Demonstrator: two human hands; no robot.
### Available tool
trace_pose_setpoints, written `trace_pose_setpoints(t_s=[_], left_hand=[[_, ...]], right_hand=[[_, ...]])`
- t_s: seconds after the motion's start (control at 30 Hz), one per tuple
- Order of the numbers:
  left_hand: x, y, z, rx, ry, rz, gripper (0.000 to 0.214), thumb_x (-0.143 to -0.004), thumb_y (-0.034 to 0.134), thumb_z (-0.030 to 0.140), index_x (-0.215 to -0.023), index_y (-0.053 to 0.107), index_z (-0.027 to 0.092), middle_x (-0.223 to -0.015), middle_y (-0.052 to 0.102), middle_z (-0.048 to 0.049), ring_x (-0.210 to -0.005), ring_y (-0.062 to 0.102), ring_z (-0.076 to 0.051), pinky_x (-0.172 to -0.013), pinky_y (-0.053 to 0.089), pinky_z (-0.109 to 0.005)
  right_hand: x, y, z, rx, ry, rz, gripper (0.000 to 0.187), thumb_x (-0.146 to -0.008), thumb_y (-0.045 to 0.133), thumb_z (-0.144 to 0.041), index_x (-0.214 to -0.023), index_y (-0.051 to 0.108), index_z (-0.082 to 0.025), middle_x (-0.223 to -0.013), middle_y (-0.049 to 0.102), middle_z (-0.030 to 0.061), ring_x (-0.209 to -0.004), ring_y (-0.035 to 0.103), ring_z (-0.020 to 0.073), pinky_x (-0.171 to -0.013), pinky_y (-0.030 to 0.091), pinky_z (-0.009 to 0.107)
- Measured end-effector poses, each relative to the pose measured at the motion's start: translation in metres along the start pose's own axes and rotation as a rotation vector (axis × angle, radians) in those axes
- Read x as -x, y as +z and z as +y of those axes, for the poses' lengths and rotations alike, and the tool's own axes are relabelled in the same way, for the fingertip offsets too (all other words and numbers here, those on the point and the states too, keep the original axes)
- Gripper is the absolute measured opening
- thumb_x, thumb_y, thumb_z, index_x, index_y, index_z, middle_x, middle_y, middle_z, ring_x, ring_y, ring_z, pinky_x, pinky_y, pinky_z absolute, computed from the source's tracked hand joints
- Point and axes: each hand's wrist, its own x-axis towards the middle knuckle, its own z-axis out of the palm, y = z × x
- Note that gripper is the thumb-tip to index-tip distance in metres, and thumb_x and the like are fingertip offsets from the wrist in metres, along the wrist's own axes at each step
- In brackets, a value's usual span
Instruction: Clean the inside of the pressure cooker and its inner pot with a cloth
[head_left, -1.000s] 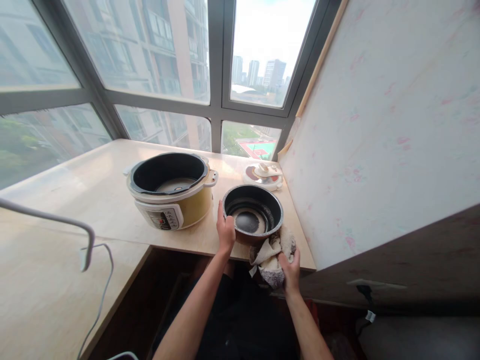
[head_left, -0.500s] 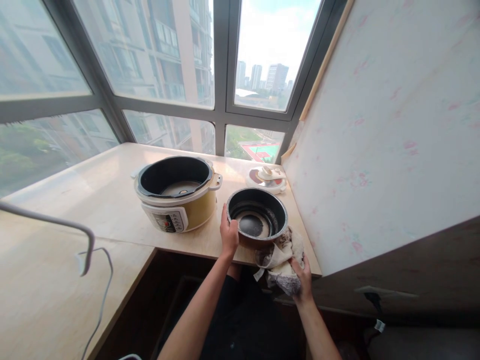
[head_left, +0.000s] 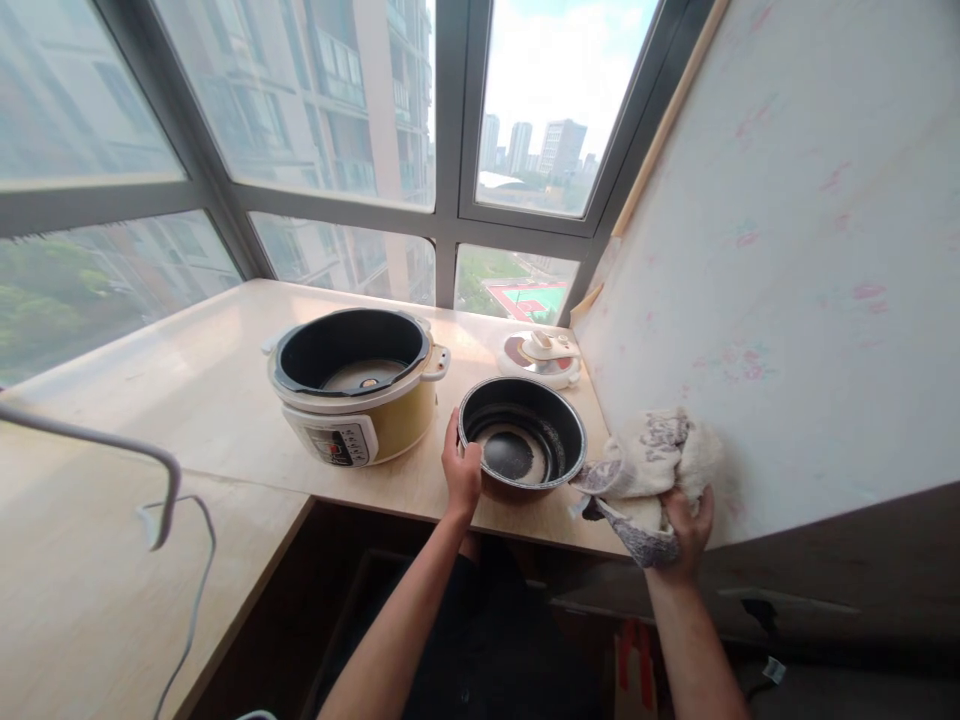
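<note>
A dark inner pot (head_left: 521, 482) rests near the counter's front edge, its mouth tilted toward me. My left hand (head_left: 461, 472) grips its left side, with the thumb over the rim and the fingers behind the wall. To the right of the pot, my right hand (head_left: 686, 530) is closed on a bunched cream and grey-brown cloth (head_left: 649, 465), held up against the papered wall. Left of the inner pot stands the electric pressure cooker body (head_left: 397, 425), lidless, with a control panel on its front. Its white lid (head_left: 541, 360) lies behind the inner pot.
The pale wooden counter (head_left: 202, 400) runs along the window and turns toward me on the left. A grey curved bar (head_left: 142, 445) and a thin cable hang over that left part. The flowered wall (head_left: 810, 230) bounds the right side. Below the front edge is a dark recess.
My right hand has carried the cloth away from the pot, to the right and up toward the wall. My left hand still holds the pot in nearly the same place.
</note>
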Motion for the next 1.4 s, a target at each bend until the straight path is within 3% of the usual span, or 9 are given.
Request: trace_pose_setpoints(t_s=[0.07, 0.23, 0.5, 0.7, 0.8, 0.93, 1.13, 1.27, 1.4], left_hand=[[0.000, 0.001, -0.001, 0.017, -0.002, 0.005, 0.067, -0.075, 0.051, 0.015, -0.142, 0.054, 0.011, -0.150, 0.052, -0.0122, -0.145, 0.042, -0.026, -0.122, 0.030, -0.037], [0.001, 0.003, -0.005, 0.054, 0.005, 0.007, 0.067, -0.075, 0.050, 0.016, -0.142, 0.054, 0.012, -0.150, 0.052, -0.0118, -0.144, 0.043, -0.026, -0.121, 0.032, -0.036], [0.002, 0.003, -0.013, 0.088, 0.020, -0.017, 0.064, -0.083, 0.054, 0.024, -0.145, 0.049, 0.014, -0.153, 0.049, -0.0122, -0.145, 0.041, -0.026, -0.122, 0.030, -0.037], [0.003, 0.001, -0.014, 0.302, -0.090, -0.092, 0.062, -0.102, 0.031, 0.047, -0.153, 0.040, 0.015, -0.161, 0.037, -0.0115, -0.149, 0.034, -0.021, -0.123, 0.027, -0.034], [0.000, 0.001, -0.005, 0.390, -0.174, -0.118, 0.065, -0.104, 0.019, 0.052, -0.156, 0.036, 0.017, -0.161, 0.038, -0.0106, -0.147, 0.038, -0.021, -0.121, 0.032, -0.033], [-0.003, 0.000, 0.000, 0.441, -0.202, -0.152, 0.071, -0.103, 0.010, 0.057, -0.155, 0.038, 0.019, -0.152, 0.050, -0.0108, -0.143, 0.045, -0.022, -0.120, 0.034, -0.037], [-0.002, -0.005, -0.016, 0.373, -0.316, -0.112, 0.075, -0.100, 0.011, 0.065, -0.159, 0.030, 0.022, -0.156, 0.046, -0.0103, -0.143, 0.045, -0.022, -0.119, 0.035, -0.037], [-0.001, -0.005, -0.020, 0.334, -0.301, -0.106, 0.077, -0.098, 0.017, 0.070, -0.155, 0.038, 0.024, -0.158, 0.043, -0.0096, -0.145, 0.042, -0.024, -0.120, 0.033, -0.038], [0.001, -0.004, -0.022, 0.330, -0.288, -0.101, 0.078, -0.098, 0.014, 0.070, -0.154, 0.039, 0.022, -0.163, 0.035, -0.0089, -0.149, 0.034, -0.022, -0.124, 0.025, -0.035]], right_hand=[[-0.017, 0.010, -0.021, -0.039, -0.009, 0.016, 0.063, -0.074, 0.071, -0.044, -0.132, 0.054, -0.024, -0.121, 0.066, 0.0112, -0.096, 0.068, 0.0274, -0.077, 0.060, 0.042], [-0.044, 0.055, -0.050, 0.003, -0.075, -0.132, 0.068, -0.063, 0.078, -0.036, -0.126, 0.060, -0.018, -0.118, 0.068, 0.0105, -0.099, 0.066, 0.0255, -0.089, 0.055, 0.041], [-0.069, 0.137, -0.027, 0.318, -0.128, -0.634, 0.067, -0.064, 0.071, -0.027, -0.130, 0.062, -0.019, -0.120, 0.070, 0.0083, -0.110, 0.063, 0.0285, -0.104, 0.046, 0.044], [-0.041, 0.181, -0.015, 0.344, -0.195, -0.961, 0.066, -0.065, 0.064, -0.022, -0.131, 0.062, -0.019, -0.129, 0.067, 0.0067, -0.118, 0.060, 0.0272, -0.110, 0.040, 0.041], [-0.020, 0.187, -0.020, 0.337, -0.204, -1.071, 0.069, -0.065, 0.063, -0.019, -0.134, 0.061, -0.021, -0.129, 0.065, 0.0063, -0.118, 0.059, 0.0258, -0.110, 0.040, 0.041], [-0.007, 0.175, -0.037, 0.459, -0.309, -1.231, 0.069, -0.068, 0.065, -0.016, -0.136, 0.061, -0.023, -0.112, 0.061, 0.0051, -0.103, 0.060, 0.0228, -0.102, 0.045, 0.039], [-0.016, 0.152, -0.045, 0.533, -0.387, -1.500, 0.068, -0.071, 0.062, -0.008, -0.136, 0.062, -0.027, -0.116, 0.056, 0.0059, -0.108, 0.058, 0.0215, -0.104, 0.043, 0.035], [-0.020, 0.150, -0.046, 0.572, -0.455, -1.571, 0.069, -0.071, 0.059, -0.005, -0.136, 0.063, -0.028, -0.125, 0.051, 0.0076, -0.114, 0.057, 0.0226, -0.103, 0.043, 0.035], [-0.030, 0.152, -0.059, 0.635, -0.498, -1.695, 0.069, -0.071, 0.059, -0.004, -0.134, 0.065, -0.031, -0.113, 0.053, 0.0055, -0.102, 0.059, 0.0206, -0.094, 0.047, 0.032]])
